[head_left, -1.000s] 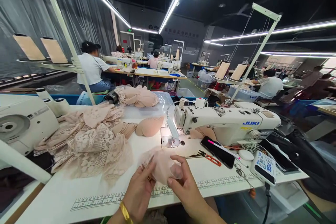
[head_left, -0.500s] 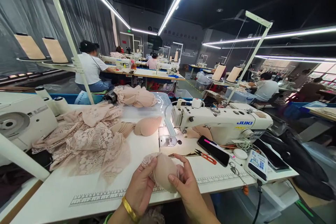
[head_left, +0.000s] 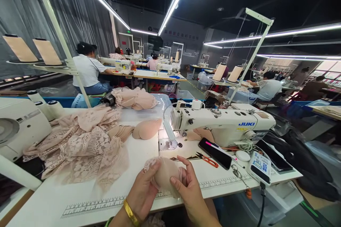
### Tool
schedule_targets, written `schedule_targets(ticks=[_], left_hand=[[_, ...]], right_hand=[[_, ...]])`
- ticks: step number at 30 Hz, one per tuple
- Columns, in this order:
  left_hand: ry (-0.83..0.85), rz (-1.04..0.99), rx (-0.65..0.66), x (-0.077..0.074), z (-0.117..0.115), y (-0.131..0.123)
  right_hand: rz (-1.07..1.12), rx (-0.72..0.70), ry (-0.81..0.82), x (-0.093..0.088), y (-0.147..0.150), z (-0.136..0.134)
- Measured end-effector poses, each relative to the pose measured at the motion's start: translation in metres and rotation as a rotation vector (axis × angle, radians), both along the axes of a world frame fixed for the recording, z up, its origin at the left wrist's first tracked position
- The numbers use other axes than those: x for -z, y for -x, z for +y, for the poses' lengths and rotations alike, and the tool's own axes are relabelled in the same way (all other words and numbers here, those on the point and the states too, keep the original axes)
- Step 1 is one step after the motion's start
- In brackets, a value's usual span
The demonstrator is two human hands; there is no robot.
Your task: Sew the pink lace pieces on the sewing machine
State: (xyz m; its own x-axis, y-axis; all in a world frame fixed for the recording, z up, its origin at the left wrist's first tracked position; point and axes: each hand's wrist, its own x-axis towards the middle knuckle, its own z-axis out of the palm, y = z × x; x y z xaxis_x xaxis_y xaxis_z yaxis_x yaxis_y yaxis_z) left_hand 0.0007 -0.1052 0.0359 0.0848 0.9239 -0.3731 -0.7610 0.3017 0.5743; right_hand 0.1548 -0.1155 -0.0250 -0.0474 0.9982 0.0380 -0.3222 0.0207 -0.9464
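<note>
Between my two hands is a beige bra cup (head_left: 167, 174) with lace along its upper left edge, held above the front of the sewing table. My left hand (head_left: 145, 188), with a gold bracelet at the wrist, pinches the lace side between thumb and fingers. On the opposite side my right hand (head_left: 188, 184) grips the cup, thumb on its front and fingers behind. Just beyond stands a white sewing machine (head_left: 218, 122), its lamp lit over the needle plate (head_left: 167, 144). Loose bra cups (head_left: 146, 129) lie left of the needle area.
Beige lace fabric (head_left: 90, 142) is heaped on the left of the table (head_left: 144, 202). Thread snips (head_left: 209, 159), a phone (head_left: 215, 153) and a power bank (head_left: 259, 166) lie to the right. A ruler scale runs along the front edge. Co-workers sit at machines farther back.
The view has shifted slightly, so the surroundings sit a little farther left. Both hands keep their hold on the bra cup, with hardly any movement.
</note>
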Motion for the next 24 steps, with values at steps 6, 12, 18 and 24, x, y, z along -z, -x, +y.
schedule_targets(ticks=[6, 12, 18, 24], left_hand=[[0.001, 0.052, 0.028, 0.007, 0.004, 0.0], [-0.014, 0.014, 0.043, 0.009, 0.006, 0.0], [0.061, -0.008, 0.039, 0.007, 0.01, -0.003], [-0.055, 0.068, 0.139, 0.002, 0.018, -0.009]], right_hand=[[0.06, -0.021, 0.001, -0.001, 0.0, 0.002], [0.073, -0.011, 0.029, -0.006, 0.002, 0.001], [0.03, 0.004, 0.012, -0.005, 0.0, 0.004], [0.068, -0.061, 0.012, 0.0, -0.002, 0.004]])
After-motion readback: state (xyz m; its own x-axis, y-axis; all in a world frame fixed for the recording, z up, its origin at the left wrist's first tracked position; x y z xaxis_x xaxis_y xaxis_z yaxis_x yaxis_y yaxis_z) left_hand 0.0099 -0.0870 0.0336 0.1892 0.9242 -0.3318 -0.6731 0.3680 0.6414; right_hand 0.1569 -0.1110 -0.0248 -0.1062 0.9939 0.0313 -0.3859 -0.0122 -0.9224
